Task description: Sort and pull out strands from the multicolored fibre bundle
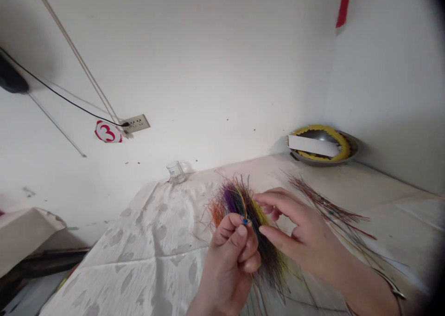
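Note:
My left hand (232, 255) is closed in a pinch, thumb against forefinger, on a small blue knotted piece (245, 221). A few thin yellow and brown strands rise from that piece. To its right hovers my right hand (295, 228), thumb and fingers apart, with nothing visible between them. Behind and below both hands lies a thick bundle of coloured strands (227, 197) in orange, purple, dark and yellow; my hands cover part of it. Exactly what the strands are made of cannot be told.
A looser bunch of reddish-brown strands (327, 204) lies to the right. At the back stand a clear glass mug (176, 172) and a metal bowl (352, 146) holding a yellow ring and a white strip. A patterned cloth (139, 241) covers the table. A wall socket (137, 123) has a black cord plugged in.

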Demonstrator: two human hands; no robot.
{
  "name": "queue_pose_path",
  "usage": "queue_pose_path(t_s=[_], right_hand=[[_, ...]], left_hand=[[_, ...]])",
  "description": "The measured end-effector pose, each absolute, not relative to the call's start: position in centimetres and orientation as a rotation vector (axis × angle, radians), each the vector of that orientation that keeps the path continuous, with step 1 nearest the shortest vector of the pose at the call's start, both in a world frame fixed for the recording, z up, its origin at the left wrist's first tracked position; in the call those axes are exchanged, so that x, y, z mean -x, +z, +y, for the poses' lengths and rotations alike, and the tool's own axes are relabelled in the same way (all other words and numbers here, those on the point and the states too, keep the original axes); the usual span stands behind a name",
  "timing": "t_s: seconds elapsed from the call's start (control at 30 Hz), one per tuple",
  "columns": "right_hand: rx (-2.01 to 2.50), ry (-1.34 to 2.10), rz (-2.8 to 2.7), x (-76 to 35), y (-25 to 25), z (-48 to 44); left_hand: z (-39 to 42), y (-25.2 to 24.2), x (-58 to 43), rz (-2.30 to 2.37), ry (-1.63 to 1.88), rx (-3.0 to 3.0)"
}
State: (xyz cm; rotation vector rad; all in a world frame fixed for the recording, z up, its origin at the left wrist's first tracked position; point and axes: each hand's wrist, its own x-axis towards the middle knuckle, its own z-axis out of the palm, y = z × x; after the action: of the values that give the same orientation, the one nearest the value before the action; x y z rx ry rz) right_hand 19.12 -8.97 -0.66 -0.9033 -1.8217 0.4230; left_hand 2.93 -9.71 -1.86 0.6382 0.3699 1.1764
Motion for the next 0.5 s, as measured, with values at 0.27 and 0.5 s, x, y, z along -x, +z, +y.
queue_pose_path(t_s=[0.27,0.5], right_hand=[[0.871,0.639,-1.902,-17.8,-0.9,-8.7],[0.895,0.666,-1.741,-17.6,-1.0,-9.1]], left_hand=[[-9.9,-2.0,-3.4,0.411,1.245,-0.647],[-9.9,-2.4,-3.5,0.497,1.233,-0.790]])
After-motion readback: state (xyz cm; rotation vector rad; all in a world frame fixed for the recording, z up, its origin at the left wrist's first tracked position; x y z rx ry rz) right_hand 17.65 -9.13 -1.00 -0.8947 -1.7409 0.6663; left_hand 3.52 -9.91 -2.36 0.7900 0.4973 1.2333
